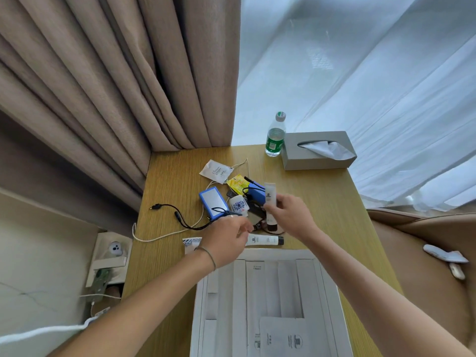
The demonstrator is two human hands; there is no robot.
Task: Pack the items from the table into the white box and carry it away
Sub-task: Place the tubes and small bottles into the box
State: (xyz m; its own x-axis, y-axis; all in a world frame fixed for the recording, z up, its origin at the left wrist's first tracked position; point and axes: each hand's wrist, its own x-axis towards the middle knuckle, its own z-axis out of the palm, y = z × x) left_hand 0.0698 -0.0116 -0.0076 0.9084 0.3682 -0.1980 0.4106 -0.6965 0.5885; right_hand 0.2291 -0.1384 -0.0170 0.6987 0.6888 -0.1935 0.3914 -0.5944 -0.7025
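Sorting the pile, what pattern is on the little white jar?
A blue floral print on the small white jar, clearest in the head view.

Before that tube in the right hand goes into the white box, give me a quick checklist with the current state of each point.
1. Right hand has the white tube gripped: ok, fingers wrapped around its middle, tube upright.
2. White box open and within reach: ok, it lies open near the table's front edge.
3. Free slot in the box: ok, several compartments look empty; a packet lies at the front.
4. Left hand free to help: cannot tell, its fingers are hidden among the clutter.
5. Cable clear of the lift path: cannot tell, it runs under the left hand.
6. Second tube still to pack: not ok, it lies on the table.
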